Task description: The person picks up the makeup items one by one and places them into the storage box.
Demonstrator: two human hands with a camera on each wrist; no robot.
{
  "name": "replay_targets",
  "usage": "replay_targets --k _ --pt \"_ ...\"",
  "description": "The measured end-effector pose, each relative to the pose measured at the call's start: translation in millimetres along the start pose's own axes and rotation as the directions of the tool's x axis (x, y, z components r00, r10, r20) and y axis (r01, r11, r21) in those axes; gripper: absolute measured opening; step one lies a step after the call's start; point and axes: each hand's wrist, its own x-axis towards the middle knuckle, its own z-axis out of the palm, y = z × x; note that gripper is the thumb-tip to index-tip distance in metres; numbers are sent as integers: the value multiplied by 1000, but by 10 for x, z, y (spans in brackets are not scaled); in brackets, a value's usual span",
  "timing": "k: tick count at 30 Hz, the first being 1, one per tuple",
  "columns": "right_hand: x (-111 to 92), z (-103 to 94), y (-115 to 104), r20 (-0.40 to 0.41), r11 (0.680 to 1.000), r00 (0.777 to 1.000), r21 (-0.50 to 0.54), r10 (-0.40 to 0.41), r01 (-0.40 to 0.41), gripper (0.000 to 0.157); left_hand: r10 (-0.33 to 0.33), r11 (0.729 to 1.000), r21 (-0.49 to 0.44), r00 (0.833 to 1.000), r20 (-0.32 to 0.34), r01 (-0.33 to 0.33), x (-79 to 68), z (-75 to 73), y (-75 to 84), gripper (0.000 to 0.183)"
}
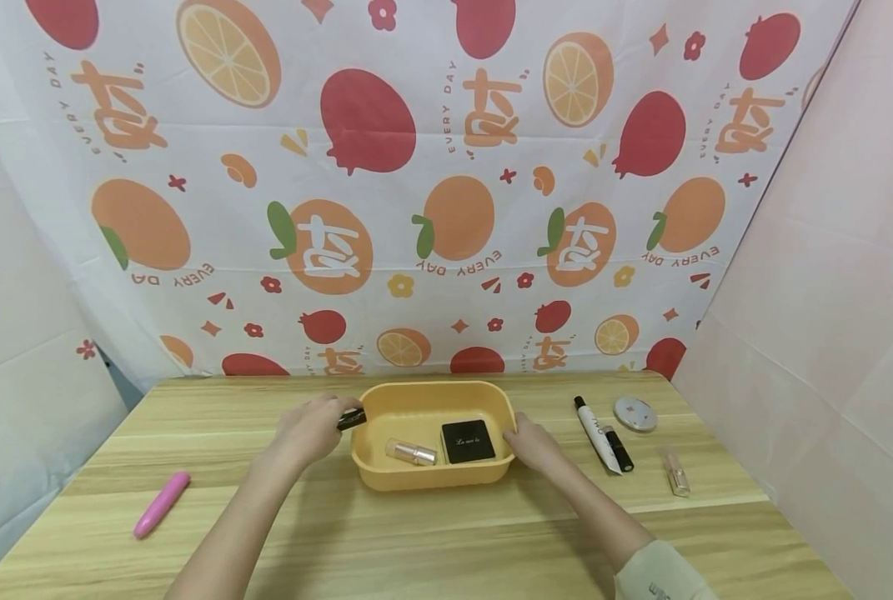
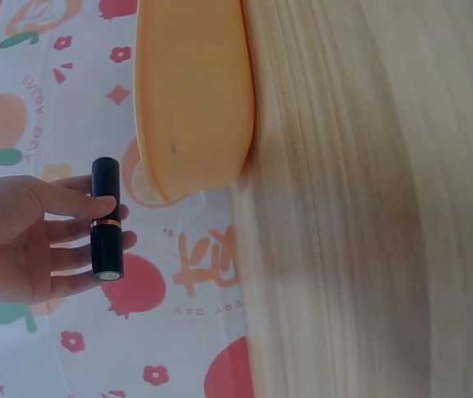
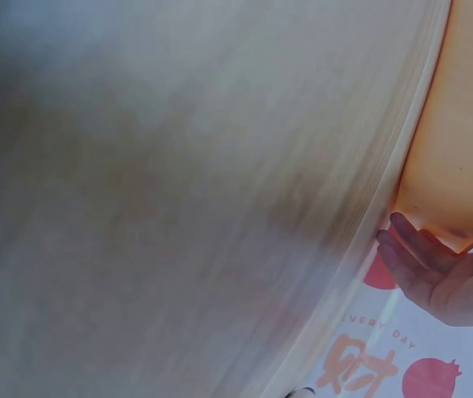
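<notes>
A wooden table [image 1: 431, 542] bears a yellow basket [image 1: 431, 479]. The right hand [image 1: 536, 447] grips the basket's right end, thumb apparently inside, though that wrist view is dim. Well apart, the left hand [image 1: 309, 429] pinches a black tube [image 2: 106, 215] just beside the left rim. Inside lie a square black case [image 1: 468, 442] and a smaller clear-capped tube [image 1: 412, 452].

In the head view, we see a pink tube [image 1: 162, 505] at eight o'clock; toward four, a white tube [image 1: 594, 428], black tube [image 1: 620, 452], round compact [image 1: 636, 414] and perhaps a lipstick [image 1: 676, 477].
</notes>
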Motion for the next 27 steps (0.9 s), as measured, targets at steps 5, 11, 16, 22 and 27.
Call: replay_targets --k 5,11,16,22,27 --pt "6 5 11 -1 1000 1000 -3 0 0 40 15 1000 3 1000 -2 -15 9 14 25 44" --pt "11 9 22 4 1000 1000 -18 19 -18 39 38 999 28 999 7 -38 28 30 60 42" --pt "19 3 21 0 999 1000 -29 22 -22 38 39 998 42 999 14 -40 45 41 85 37" --pt "10 -2 17 0 999 1000 -39 22 -22 39 44 998 52 999 16 -45 44 54 106 38" --pt "8 0 12 1 999 1000 -34 24 -24 40 51 998 46 998 24 -52 43 83 123 42"
